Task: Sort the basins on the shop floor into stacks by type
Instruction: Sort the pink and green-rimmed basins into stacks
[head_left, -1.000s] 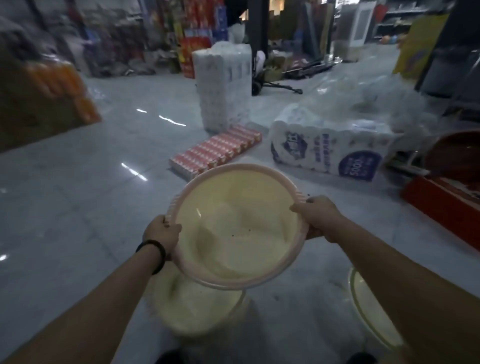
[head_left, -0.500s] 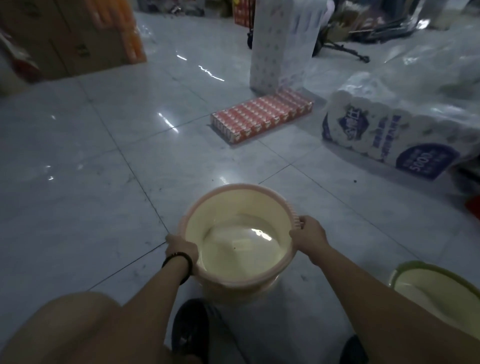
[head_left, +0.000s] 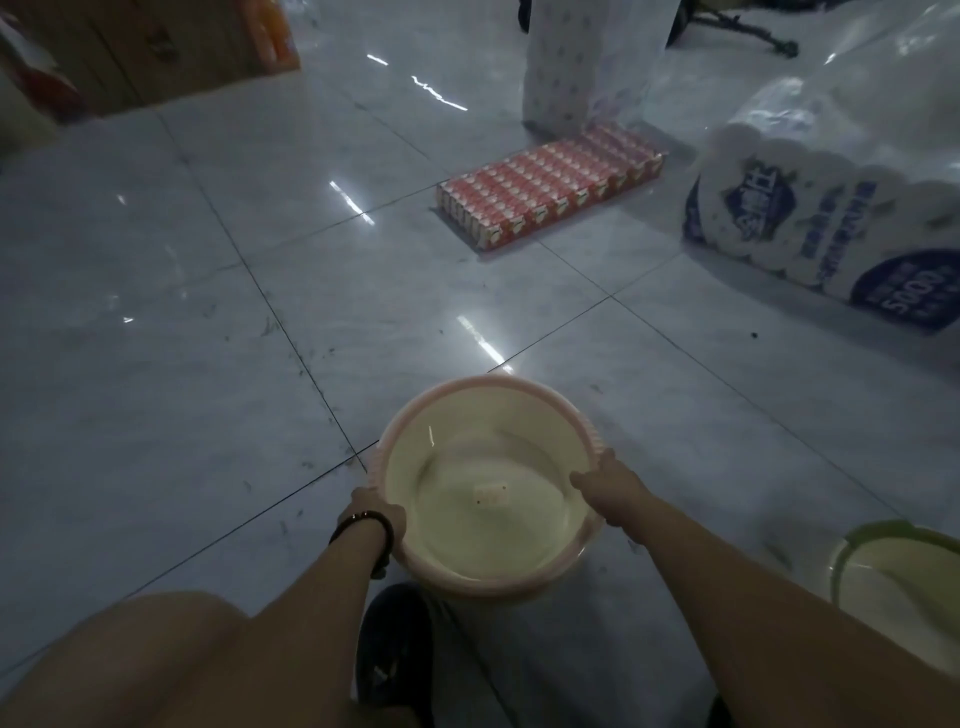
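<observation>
A cream basin with a pink rim (head_left: 488, 514) sits low near the floor, nested on a like basin whose side shows just under it. My left hand (head_left: 375, 514), with a dark bracelet at the wrist, grips the rim on the left side. On the opposite side my right hand (head_left: 607, 486) grips the rim. A second basin, cream with a green rim (head_left: 904, 597), stands on the floor at the lower right, partly cut off by the frame edge.
Grey tiled floor (head_left: 260, 364) all round. A flat pack of red cartons (head_left: 550, 195) lies ahead, a tall white paper-roll pack (head_left: 587, 62) behind it, a big tissue pack (head_left: 831, 234) at right. My knee (head_left: 156, 665) and dark shoe (head_left: 395, 649) are below.
The basin came down from chest height onto the stacked basin near the floor. My view tilted downward as I bent, and both hands kept hold of the rim.
</observation>
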